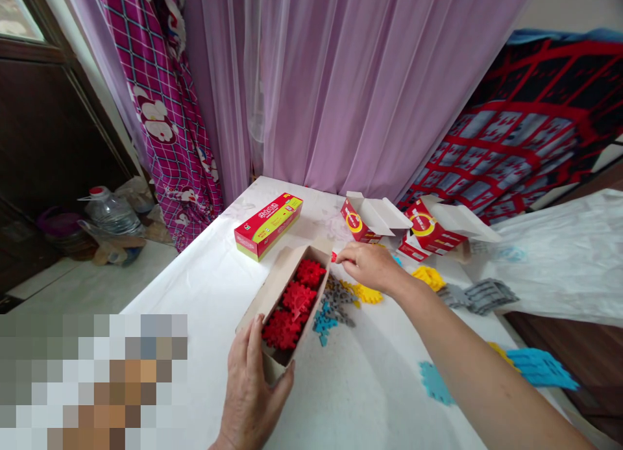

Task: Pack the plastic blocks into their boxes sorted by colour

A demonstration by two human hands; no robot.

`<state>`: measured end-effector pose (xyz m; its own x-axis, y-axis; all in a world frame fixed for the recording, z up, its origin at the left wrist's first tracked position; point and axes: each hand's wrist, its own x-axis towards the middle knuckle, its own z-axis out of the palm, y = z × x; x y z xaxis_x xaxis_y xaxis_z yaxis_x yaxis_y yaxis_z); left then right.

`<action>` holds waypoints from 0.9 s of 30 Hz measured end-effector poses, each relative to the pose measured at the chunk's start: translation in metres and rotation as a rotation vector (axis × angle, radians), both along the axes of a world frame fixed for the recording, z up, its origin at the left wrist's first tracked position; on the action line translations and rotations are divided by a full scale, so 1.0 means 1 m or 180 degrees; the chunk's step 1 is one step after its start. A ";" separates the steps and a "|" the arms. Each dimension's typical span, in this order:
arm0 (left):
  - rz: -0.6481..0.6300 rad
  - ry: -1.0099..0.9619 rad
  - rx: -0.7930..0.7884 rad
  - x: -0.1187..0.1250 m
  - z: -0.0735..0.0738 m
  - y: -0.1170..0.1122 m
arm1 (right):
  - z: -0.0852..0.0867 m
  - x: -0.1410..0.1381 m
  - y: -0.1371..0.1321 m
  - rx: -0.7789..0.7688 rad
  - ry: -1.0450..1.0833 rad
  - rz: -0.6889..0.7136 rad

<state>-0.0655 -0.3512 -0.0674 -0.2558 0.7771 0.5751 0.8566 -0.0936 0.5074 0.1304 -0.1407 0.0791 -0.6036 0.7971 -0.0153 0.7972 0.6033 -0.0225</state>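
Note:
An open cardboard box [265, 287] stands on the white-covered table, holding several red toothed plastic pieces [298, 299]. My left hand [253, 382] grips its near end, fingers along one side and thumb on the other. Just beyond the box's right edge, my right hand [368, 266] is closed in a pinch on a small red plastic piece [333, 257], mostly hidden by the fingertips. Below that hand lie loose grey pieces [344, 304], blue pieces [323, 323] and yellow pieces [368, 294].
A closed red and green box [268, 224] lies at the back left. Opened red boxes [360, 219] stand at the back right. Yellow stacked pieces [428, 278], grey stacked pieces [491, 295] and blue stacked pieces [542, 367] lie to the right. Purple curtains [335, 80] hang behind.

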 end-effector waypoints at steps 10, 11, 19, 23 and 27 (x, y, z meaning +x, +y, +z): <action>-0.0010 0.0258 0.0065 -0.008 -0.007 0.001 | -0.053 0.001 0.054 -0.0099 -0.0454 -0.0354; -0.0043 0.0260 0.0047 -0.009 -0.008 0.002 | -0.058 -0.003 0.056 -0.0117 -0.0456 -0.0378; -0.0135 0.0182 0.0040 -0.014 -0.013 0.003 | -0.073 -0.018 0.071 -0.0236 -0.0477 -0.0619; -0.0112 0.0142 0.0005 -0.013 -0.013 0.002 | -0.073 -0.019 0.074 -0.0299 -0.0478 -0.0723; -0.0098 0.0205 0.0039 -0.011 -0.011 0.003 | -0.065 -0.007 0.070 -0.0205 -0.0331 -0.0933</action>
